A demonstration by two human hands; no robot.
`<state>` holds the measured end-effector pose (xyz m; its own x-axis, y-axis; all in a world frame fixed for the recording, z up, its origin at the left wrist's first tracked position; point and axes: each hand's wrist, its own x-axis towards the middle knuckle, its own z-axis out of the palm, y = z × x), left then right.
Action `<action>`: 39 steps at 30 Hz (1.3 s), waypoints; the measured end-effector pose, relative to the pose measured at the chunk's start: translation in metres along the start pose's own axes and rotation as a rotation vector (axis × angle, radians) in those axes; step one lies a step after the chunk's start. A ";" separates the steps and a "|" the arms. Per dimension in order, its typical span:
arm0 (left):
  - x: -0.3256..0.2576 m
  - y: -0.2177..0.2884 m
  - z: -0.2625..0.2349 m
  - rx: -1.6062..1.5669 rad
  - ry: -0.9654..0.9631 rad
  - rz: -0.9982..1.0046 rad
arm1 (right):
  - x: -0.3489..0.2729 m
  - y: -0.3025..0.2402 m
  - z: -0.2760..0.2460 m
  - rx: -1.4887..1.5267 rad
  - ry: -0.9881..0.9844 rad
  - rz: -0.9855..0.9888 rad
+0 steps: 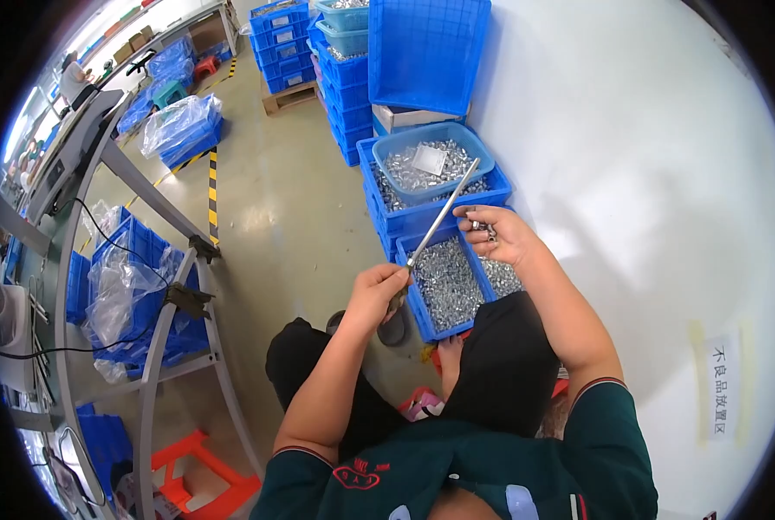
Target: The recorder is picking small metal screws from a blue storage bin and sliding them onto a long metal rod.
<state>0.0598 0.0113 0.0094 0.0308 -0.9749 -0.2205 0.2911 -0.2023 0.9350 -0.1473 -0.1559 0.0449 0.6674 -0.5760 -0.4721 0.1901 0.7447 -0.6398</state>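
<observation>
My left hand (377, 296) is closed around the lower end of a thin, straight metal rod (442, 214). The rod slants up and to the right, its far tip over a light-blue basket (387, 179) of small shiny metal parts. To the right of the rod, my right hand (507, 236) holds a few small metal sleeve-like pieces (483, 229) in its curled fingers, apart from the rod. Below both hands stands a blue bin (416, 305) full of small metal parts (450, 282). More such parts (502, 276) lie just right of it, partly hidden by my right arm and knee.
A larger blue crate (376, 206) supports the basket. An upright blue crate (429, 52) and stacked blue crates (346, 108) stand behind. At left is a grey metal-framed bench (149, 381), with plastic-covered crates (127, 290) and an orange stool (201, 477). A white wall (630, 173) rises at right.
</observation>
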 end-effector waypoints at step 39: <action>-0.023 -0.006 -0.016 0.057 -0.009 -0.052 | -0.010 0.000 0.038 -0.123 -0.041 -0.350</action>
<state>0.0724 0.0366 0.0045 0.0088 -0.9637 -0.2667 0.2372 -0.2571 0.9368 -0.1266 -0.1380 0.0724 0.6059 -0.7728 -0.1886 0.3254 0.4571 -0.8277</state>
